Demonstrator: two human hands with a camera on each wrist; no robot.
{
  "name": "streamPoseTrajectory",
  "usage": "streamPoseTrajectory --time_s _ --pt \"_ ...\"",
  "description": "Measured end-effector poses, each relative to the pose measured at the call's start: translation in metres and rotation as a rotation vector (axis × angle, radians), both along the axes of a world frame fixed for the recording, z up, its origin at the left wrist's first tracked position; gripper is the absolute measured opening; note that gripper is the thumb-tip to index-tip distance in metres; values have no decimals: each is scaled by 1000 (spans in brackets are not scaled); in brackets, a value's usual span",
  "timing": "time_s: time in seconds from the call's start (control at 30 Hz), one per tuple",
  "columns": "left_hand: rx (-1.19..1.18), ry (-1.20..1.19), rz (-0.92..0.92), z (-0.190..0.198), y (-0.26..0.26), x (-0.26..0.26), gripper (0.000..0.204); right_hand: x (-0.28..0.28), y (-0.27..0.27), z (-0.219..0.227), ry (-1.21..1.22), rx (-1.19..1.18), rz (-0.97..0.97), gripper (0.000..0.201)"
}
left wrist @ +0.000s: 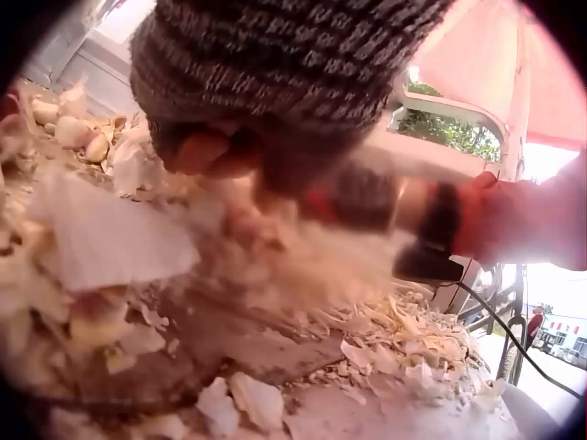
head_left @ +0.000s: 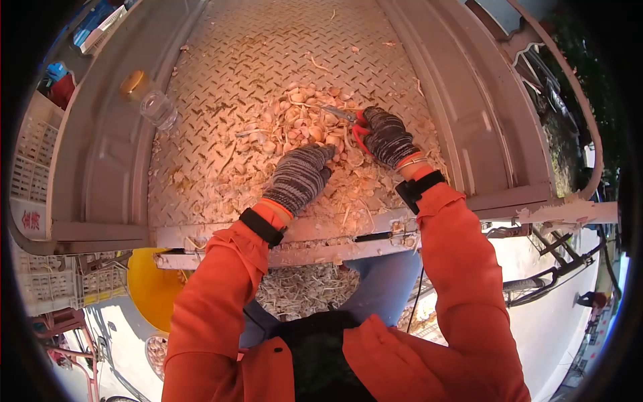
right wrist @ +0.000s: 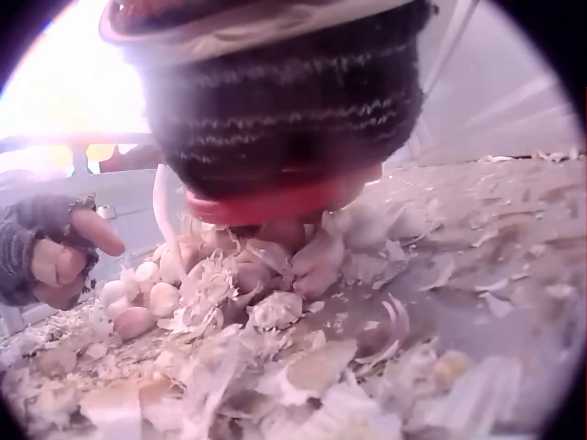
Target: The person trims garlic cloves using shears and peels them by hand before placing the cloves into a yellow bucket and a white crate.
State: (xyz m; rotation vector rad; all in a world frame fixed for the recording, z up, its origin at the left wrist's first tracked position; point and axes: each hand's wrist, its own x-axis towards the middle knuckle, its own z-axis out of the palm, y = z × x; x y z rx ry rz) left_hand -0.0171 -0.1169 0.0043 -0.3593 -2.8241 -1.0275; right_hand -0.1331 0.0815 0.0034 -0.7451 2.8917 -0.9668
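Observation:
Both hands wear dark striped knit gloves with bare fingertips. My right hand (head_left: 388, 137) grips red-handled scissors (head_left: 343, 114), their metal blades pointing left over a heap of garlic cloves (head_left: 305, 124). In the right wrist view, the red handle (right wrist: 284, 200) shows below the glove, right above the garlic. My left hand (head_left: 301, 175) hovers at the near side of the heap, fingertips by the cloves. The right wrist view shows this left hand (right wrist: 55, 252) with loosely bent fingers and nothing visible between them. Motion blurs the area under it in the left wrist view.
Loose garlic skins (head_left: 348, 194) litter the ridged metal truck bed (head_left: 268, 40), which has raised side walls (head_left: 462, 87). A clear jar with a golden lid (head_left: 151, 100) is by the left wall. Below the bed edge are a yellow bucket (head_left: 151, 288) and more scraps (head_left: 308, 288).

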Motion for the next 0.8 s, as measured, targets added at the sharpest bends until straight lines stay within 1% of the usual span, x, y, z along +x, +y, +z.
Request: streamPoseTrajectory --time_s 0.03,0.07,0.1,0.13,0.17,0.2,0.23,0.27,0.3,0.33,0.37,0.4,0.43,0.47,0.5,0.57,0.6,0.63,0.67,0.7,0.73,0.77,0.8 --pt "-139 16 -51 -2 5 -9 34 5 1 3 -5 -3 0 34" --pt "-217 -79 -36 10 11 -13 35 13 1 14 -10 -46 -32 33" --pt "-218 -75 -38 13 13 -16 35 20 4 23 -12 -88 -66 32" --pt "-253 -97 -46 15 16 -18 35 28 12 28 141 -40 -93 31" --pt "-287 -118 -52 17 19 -19 35 31 21 21 146 -39 -95 31" --pt "-341 -117 -36 19 21 -19 36 35 29 10 85 -216 -83 30" --pt "-345 -109 -40 21 23 -20 36 40 38 1 23 -396 -70 28" --pt "-411 -168 -30 21 26 -23 36 59 37 19 -62 -581 -8 22" --pt "-477 -230 -17 22 28 -23 35 73 38 32 -58 -586 -11 22" --pt "-434 -148 7 20 28 -19 35 86 39 43 -204 -716 -33 19" --pt "-439 -140 5 21 29 -20 35 97 41 49 -347 -846 -51 16" --pt "-410 -204 0 25 31 -21 33 108 42 49 -129 -710 -37 15" --pt "-381 -267 -5 30 33 -20 32 118 44 51 -117 -716 -40 15" --pt "-220 -202 13 27 34 -15 26 129 45 54 -150 -809 -62 16" --pt "-225 -199 8 29 32 -7 26 138 48 55 -187 -901 -84 17" --pt "938 -496 58 29 27 16 19 159 51 55 -191 -898 -120 20" --pt "1399 -695 -58 27 31 34 16 172 45 60 -143 -851 -150 21" --pt "1545 -766 -123 31 39 54 16 183 38 63 -97 -804 -176 21" --pt "1628 -760 -78 30 51 73 16 189 33 53 -42 -825 -138 21" --pt "1706 -750 -38 30 62 88 16 197 25 53 -44 -831 -124 21" --pt "1703 -742 -32 36 71 99 16 208 16 52 -47 -844 -205 22" --pt "1828 -713 -40 43 79 111 16 219 11 51 -54 -855 -293 23" --pt "1952 -685 -49 49 86 122 16 229 8 50 -58 -858 -295 23"
